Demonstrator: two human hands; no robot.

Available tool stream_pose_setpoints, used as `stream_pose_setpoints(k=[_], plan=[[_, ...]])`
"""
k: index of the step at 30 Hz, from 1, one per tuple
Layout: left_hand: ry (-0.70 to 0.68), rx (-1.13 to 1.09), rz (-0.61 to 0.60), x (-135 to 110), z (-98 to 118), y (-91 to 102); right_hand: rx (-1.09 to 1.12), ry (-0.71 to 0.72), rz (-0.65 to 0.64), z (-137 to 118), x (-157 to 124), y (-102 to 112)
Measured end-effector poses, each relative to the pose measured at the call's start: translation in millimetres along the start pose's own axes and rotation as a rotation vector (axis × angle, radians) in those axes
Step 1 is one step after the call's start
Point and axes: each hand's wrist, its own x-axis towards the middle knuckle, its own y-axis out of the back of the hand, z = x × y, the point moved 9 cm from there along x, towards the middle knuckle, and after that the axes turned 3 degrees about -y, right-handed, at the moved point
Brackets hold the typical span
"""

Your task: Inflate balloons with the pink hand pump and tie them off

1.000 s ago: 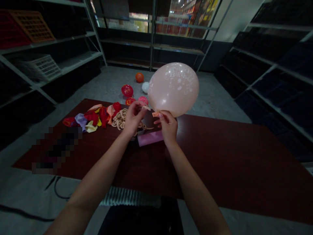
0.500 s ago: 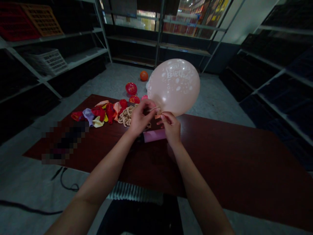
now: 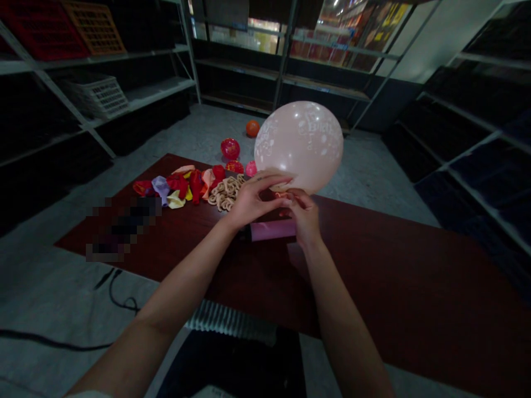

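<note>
Below the balloon [image 3: 299, 145]; hands [image 3: 254, 203] [image 3: 306, 216] closer together

Five inflated balloons [image 3: 298, 141], one pink tube [image 3: 272, 230], two hands [image 3: 253, 203]

Table [image 3: 394, 265]: dark reddish-brown | pink cylinder [image 3: 274, 230]: lying on it | beige looped strands [image 3: 224, 192]: beyond the cylinder, to its left | limp mixed-colour balloons [image 3: 194, 185]: farther left of the cylinder | blurred-out dark item [image 3: 135, 221]: left of the cylinder | grey floor [image 3: 373, 160], beyond the cylinder: inflated balloons [image 3: 230, 149]
</note>
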Motion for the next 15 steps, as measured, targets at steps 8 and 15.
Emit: stream_pose_setpoints(k=[8, 15], plan=[[-0.072, -0.021, -0.031, -3.9, 3.6, -11.6, 0.109, -0.037, -0.036, 8.2, 4.8, 6.0], [-0.044, 0.039, -0.001, -4.7, 7.5, -9.8, 0.044, -0.035, -0.067, 5.4, 1.3, -1.8]])
